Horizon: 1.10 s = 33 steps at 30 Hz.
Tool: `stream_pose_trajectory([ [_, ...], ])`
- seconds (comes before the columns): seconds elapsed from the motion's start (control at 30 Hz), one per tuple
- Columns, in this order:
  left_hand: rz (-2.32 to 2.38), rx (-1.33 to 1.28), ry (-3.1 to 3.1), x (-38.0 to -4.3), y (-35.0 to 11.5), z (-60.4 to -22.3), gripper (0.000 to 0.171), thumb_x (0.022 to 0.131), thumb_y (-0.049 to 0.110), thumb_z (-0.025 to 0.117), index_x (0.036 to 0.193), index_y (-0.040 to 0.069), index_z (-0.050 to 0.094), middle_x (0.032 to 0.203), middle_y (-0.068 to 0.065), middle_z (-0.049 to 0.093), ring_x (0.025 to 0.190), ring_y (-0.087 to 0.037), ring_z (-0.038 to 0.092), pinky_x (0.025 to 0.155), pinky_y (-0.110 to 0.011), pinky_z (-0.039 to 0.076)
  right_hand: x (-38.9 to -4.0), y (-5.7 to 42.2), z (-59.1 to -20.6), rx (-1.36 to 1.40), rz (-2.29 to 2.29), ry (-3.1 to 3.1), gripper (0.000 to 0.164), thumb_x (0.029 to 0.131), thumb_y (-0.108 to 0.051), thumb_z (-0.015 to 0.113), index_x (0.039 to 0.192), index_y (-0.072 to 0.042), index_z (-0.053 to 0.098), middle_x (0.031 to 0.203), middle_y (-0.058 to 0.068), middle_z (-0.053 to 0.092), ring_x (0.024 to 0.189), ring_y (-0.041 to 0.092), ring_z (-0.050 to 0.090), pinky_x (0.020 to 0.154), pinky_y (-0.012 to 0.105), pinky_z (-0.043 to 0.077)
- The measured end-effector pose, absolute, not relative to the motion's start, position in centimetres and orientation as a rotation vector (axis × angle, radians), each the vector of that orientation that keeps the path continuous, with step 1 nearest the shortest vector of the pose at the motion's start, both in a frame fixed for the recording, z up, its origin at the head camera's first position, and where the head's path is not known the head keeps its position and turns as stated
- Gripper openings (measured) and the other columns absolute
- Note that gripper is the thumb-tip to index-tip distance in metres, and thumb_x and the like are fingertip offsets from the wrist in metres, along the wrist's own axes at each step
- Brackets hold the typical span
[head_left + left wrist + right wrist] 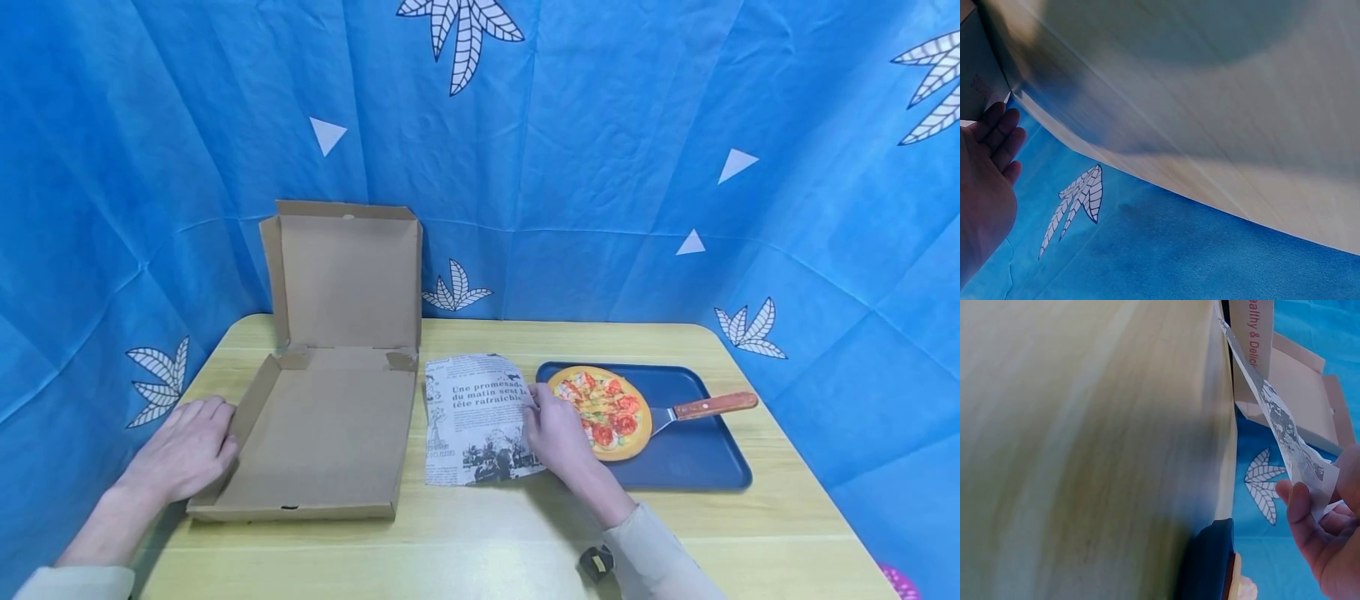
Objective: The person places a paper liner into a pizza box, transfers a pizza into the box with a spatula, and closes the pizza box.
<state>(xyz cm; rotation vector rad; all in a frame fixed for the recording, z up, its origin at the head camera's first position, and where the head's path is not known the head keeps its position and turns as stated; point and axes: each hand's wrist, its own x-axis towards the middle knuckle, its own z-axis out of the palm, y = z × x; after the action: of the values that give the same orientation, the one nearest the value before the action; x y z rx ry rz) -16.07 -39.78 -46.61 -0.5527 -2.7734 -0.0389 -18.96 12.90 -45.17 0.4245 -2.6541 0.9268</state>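
An open brown cardboard pizza box (341, 429) lies on the table with its lid (348, 283) standing up at the back. My left hand (183, 446) rests against the outside of its left wall, fingers loosely extended; in the left wrist view the hand (988, 181) is beside the box side (985, 69). Between box and tray, my right hand (558, 429) pinches the right edge of a newspaper-print food paper sheet (480, 425). In the right wrist view that sheet (1288, 428) slants up off the table, its corner between thumb and fingers of the hand (1332, 531).
Right of the paper, a dark blue tray (675, 467) holds a pizza (611, 408) and a pizza server with a wooden handle (712, 406). A small black object (596, 564) sits near the right sleeve (660, 554). Blue patterned cloth (562, 167) hangs behind the table.
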Motion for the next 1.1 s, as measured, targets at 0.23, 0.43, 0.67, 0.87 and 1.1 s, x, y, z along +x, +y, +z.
stream_pose_trajectory([
  [0.23,-0.028,-0.549,-2.783,-16.0,-39.8,-46.6,0.024,0.085,0.013,0.062,0.1,-0.004,0.057,0.094,-0.014,0.056,0.089,-0.038,0.055,0.083,-0.056,0.045,-18.9,12.8,-44.8,0.406,0.949,-2.657,0.031,0.094,0.0,0.066,0.124,0.008,0.062,0.1,0.022,0.074,0.077,0.026,0.071,0.074,0.041,0.062],
  [0.43,-0.019,-0.555,-2.775,-16.0,-39.8,-46.6,0.024,0.085,0.013,0.062,0.1,-0.004,0.057,0.093,-0.014,0.056,0.088,-0.037,0.055,0.082,-0.056,0.044,-19.0,12.9,-44.6,0.391,0.958,-2.65,0.03,0.095,0.0,0.066,0.124,0.008,0.062,0.1,0.022,0.074,0.072,0.022,0.069,0.065,0.034,0.061],
  [0.67,-0.009,-0.551,-2.781,-16.0,-39.7,-46.5,0.024,0.085,0.013,0.062,0.1,-0.004,0.057,0.092,-0.013,0.055,0.087,-0.036,0.054,0.08,-0.055,0.044,-19.2,13.0,-44.5,0.374,0.961,-2.644,0.031,0.095,0.0,0.066,0.124,0.008,0.062,0.102,0.022,0.074,0.075,0.024,0.07,0.065,0.032,0.06],
  [0.87,-0.011,-0.543,-2.794,-16.0,-39.6,-46.5,0.023,0.086,0.014,0.062,0.1,-0.004,0.057,0.092,-0.013,0.055,0.087,-0.036,0.054,0.081,-0.055,0.044,-19.2,13.1,-44.2,0.371,1.01,-2.617,0.029,0.094,0.002,0.066,0.123,0.008,0.062,0.105,0.023,0.073,0.078,0.026,0.072,0.064,0.029,0.061],
  [1.1,-0.008,-0.548,-2.781,-16.0,-39.7,-46.6,0.024,0.085,0.014,0.063,0.1,-0.004,0.057,0.093,-0.014,0.056,0.088,-0.036,0.054,0.082,-0.055,0.044,-19.3,13.2,-44.0,0.36,1.019,-2.614,0.029,0.095,0.001,0.065,0.123,0.007,0.061,0.105,0.022,0.074,0.069,0.019,0.068,0.054,0.021,0.054],
])
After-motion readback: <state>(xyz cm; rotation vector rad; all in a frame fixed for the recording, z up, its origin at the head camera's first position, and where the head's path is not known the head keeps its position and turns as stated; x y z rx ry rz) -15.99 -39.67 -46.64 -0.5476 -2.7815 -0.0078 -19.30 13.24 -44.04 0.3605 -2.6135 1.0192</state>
